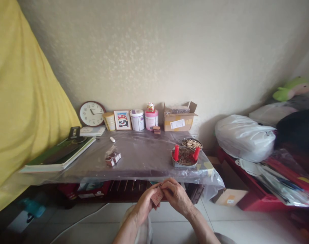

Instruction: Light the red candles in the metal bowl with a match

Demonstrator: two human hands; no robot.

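Note:
Just beyond the table's front edge, my left hand (pixel 146 200) is closed around a small brown matchbox (pixel 158 196) with pale print on its face. My right hand (pixel 176 194) has its fingers bent and pinched at the box's upper end; whether a match is between them is hidden. On the table, a plastic-wrapped pack of matchboxes (pixel 113 158) lies to the left. To the right stands a round dish of dark grains (pixel 185 157) with two red candles (pixel 176 153) upright in it. Behind that is a dish of loose matchsticks (pixel 192 144).
Clear plastic film covers the table (pixel 144 152). Along the wall stand a clock (pixel 92 113), a framed panda picture (pixel 122 120), tins (pixel 137 120) and an open carton (pixel 178 122). A large book (pixel 60 156) lies left; white bags (pixel 245 137) are piled right.

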